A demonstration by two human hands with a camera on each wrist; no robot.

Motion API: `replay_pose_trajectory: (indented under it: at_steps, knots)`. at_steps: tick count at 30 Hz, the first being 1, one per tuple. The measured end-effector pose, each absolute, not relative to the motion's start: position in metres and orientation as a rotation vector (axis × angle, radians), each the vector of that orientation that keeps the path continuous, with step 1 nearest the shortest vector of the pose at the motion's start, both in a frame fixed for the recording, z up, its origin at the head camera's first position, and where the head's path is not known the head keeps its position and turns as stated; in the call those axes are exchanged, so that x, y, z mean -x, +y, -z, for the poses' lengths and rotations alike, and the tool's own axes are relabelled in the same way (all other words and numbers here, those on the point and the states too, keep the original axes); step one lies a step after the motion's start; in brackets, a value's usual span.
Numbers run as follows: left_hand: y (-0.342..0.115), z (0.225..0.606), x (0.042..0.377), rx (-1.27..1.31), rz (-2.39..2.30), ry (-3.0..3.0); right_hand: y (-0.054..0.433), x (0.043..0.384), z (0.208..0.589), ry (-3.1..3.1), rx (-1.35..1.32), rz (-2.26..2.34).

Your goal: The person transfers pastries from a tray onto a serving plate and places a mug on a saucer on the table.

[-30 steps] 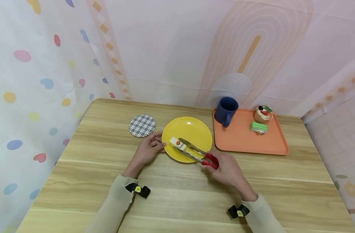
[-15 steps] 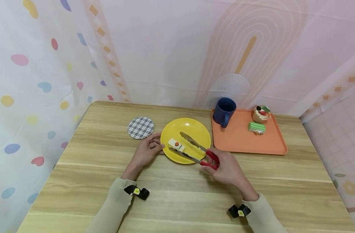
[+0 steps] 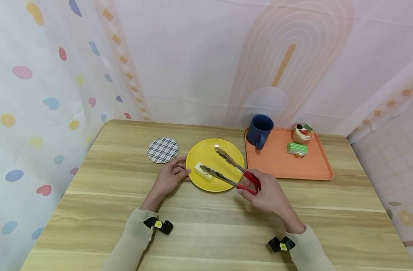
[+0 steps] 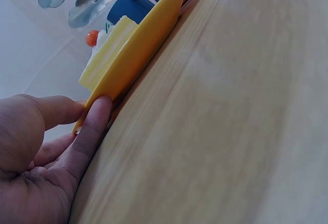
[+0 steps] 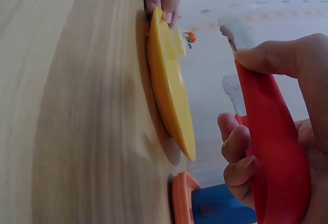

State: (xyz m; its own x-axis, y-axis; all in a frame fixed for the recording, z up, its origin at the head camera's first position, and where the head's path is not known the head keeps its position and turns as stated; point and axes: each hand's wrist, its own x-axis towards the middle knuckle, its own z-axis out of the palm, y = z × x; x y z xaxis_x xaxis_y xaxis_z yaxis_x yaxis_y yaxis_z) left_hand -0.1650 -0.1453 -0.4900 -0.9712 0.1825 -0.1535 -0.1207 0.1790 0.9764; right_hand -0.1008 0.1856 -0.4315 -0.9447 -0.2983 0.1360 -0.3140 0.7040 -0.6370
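At the left rim of a yellow plate (image 3: 204, 150), my left hand (image 3: 170, 177) pinches the edge between thumb and fingers. A slice of cream cake (image 4: 110, 55), pale yellow with white topping and a small orange-red ball, lies on the plate's near left part. My right hand (image 3: 269, 192) grips the red handles of metal tongs (image 3: 222, 177). The tongs' arms are spread, with nothing between them. In the right wrist view, the tongs' tips stand above the plate, apart from the cake; from the head view, one tip overlaps the cake's topping.
An orange tray (image 3: 272, 165) stands right of the plate. It bears a blue mug (image 3: 258, 130), a cupcake (image 3: 303, 134) with fruit topping and a green layered cake slice (image 3: 297, 148). A checked round coaster (image 3: 163, 149) lies left of the plate. Patterned cloth (image 3: 193, 67) hangs behind the wooden table.
The tongs, at first closed around the cake slice, have spread apart and risen off it, moving slightly to the right. The cake stays on the plate. The left hand keeps its place at the rim.
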Motion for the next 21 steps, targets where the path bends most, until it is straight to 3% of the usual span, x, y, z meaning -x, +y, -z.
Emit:
replay_pose_trajectory:
  at_steps: [21]
  knots:
    - [-0.145, 0.490, 0.163, -0.048, -1.889, 2.210, 0.204, 0.104, 0.418, -2.820, -0.392, -1.136]
